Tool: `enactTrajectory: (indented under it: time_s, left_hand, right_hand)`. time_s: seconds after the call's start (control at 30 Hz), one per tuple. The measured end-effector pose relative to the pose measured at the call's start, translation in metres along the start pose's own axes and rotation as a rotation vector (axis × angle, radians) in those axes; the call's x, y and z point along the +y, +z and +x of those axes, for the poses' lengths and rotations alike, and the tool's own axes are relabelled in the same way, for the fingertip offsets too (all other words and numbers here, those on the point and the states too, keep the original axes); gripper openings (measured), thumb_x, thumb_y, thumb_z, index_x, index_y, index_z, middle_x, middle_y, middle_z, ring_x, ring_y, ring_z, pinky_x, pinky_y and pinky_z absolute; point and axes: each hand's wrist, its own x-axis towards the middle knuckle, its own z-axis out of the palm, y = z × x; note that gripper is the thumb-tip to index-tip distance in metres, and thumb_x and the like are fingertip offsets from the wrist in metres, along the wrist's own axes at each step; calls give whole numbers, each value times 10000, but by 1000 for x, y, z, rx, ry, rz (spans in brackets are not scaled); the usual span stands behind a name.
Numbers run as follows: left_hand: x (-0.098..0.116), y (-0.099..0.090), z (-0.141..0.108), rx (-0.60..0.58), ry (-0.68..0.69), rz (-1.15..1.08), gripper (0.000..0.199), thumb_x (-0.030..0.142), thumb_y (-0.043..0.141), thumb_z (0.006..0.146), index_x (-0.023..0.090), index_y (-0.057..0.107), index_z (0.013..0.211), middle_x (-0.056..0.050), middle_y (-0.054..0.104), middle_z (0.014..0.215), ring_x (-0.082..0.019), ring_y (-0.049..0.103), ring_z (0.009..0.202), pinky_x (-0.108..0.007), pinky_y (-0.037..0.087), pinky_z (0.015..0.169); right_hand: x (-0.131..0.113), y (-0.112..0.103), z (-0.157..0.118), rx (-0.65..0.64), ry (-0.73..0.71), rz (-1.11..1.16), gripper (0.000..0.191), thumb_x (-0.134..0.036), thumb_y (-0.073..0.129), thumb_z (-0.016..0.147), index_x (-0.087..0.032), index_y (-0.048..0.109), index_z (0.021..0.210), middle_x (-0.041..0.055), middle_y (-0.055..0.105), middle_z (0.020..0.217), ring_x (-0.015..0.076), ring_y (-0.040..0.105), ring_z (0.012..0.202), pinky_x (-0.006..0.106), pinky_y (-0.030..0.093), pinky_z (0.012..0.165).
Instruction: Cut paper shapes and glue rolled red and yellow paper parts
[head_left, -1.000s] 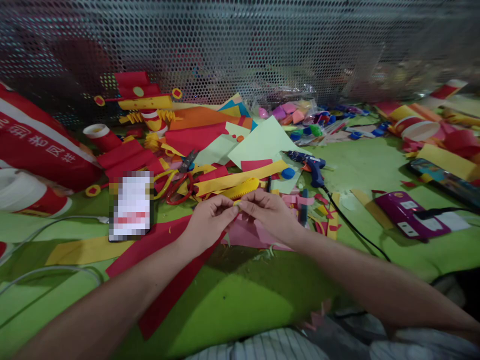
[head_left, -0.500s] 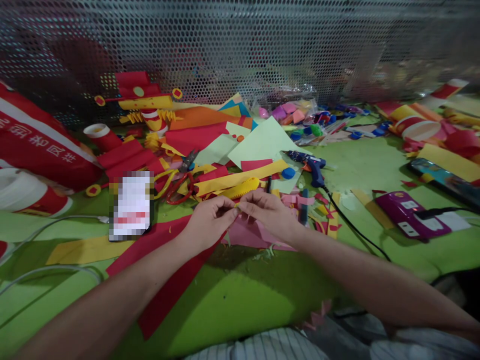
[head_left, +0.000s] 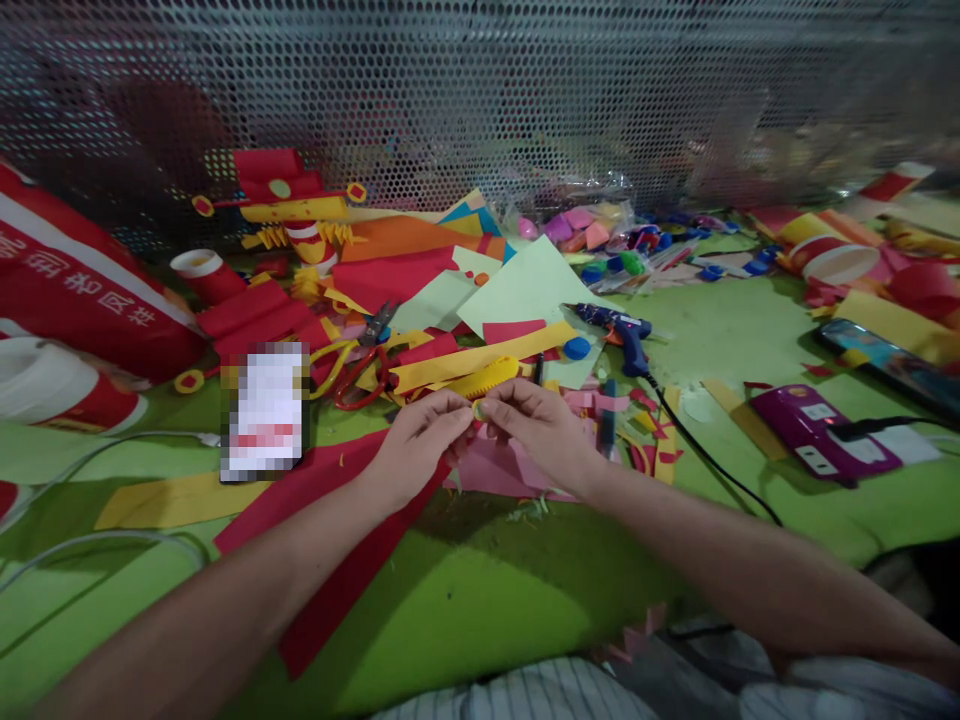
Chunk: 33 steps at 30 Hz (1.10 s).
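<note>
My left hand (head_left: 426, 440) and my right hand (head_left: 541, 428) meet at the fingertips near the middle of the view. Between them they pinch a small yellowish piece (head_left: 478, 409), mostly hidden by the fingers. Just behind the hands lies a yellow cutter (head_left: 484, 378). Pink paper (head_left: 499, 468) is under them, and a long red paper sheet (head_left: 337, 590) runs beneath my left hand and forearm. Red-and-yellow-handled scissors (head_left: 364, 370) rest to the left of the cutter.
A blue glue gun (head_left: 619, 328) with a black cord lies right of centre. Further right are a purple power socket (head_left: 823, 432) and a phone (head_left: 892, 362). Another phone (head_left: 266, 410), a white cup (head_left: 60, 385) and a red bag (head_left: 82, 280) are at left.
The fingertips have shifted slightly around the small piece, and a little more of it shows between them. Both hands otherwise stay in the same place.
</note>
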Motion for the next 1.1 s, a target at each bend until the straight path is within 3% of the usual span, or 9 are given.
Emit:
enactTrajectory:
  time_s: [0.23,0.47,0.6,0.7,0.87,1.1]
  left_hand:
    - [-1,3,1,90,31,178,124,284,552,691,172,519,647,41,516,522,-89,458,462,-223,388,466]
    - [1,0,0,26,17,211,109,268,549,665,182,511,609,46,497,507,-97,460,464,-221,393,458]
    - [10,-6,0,-17,21,159,261,390,472,753,173,549,631,6,547,560,-116,506,502,-238,416,486]
    - [17,-23,8,181,74,157,295,434,447,764,177,564,679,-4,564,613,-119,511,504,-235,402,473]
    - [18,-59,25,455,150,596,131,311,530,709,198,575,661,16,532,528,-136,490,514,-226,348,486]
    - [13,-68,29,440,155,866,83,252,527,694,217,593,658,-4,598,588,-168,506,536,-247,319,520]
  right_hand:
    - [2,3,2,-20,3,106,254,-414,653,671,-173,571,680,-38,524,603,71,451,542,232,395,543]
    - [-4,-4,4,-115,124,54,247,-357,702,589,-167,561,660,-42,529,578,65,457,514,222,377,500]
    - [-9,-9,6,-104,119,-6,268,-387,696,588,-170,543,627,-47,514,520,60,442,458,220,375,451]
    - [-14,-14,16,-22,114,-24,278,-399,693,601,-176,537,657,-44,525,527,68,463,440,212,385,401]
    - [-24,-17,52,37,90,-26,157,-243,672,657,-166,537,641,-34,525,566,77,530,542,184,443,443]
    - [-30,1,99,-9,208,-232,171,-100,617,694,-169,508,581,-34,502,492,94,523,434,203,392,368]
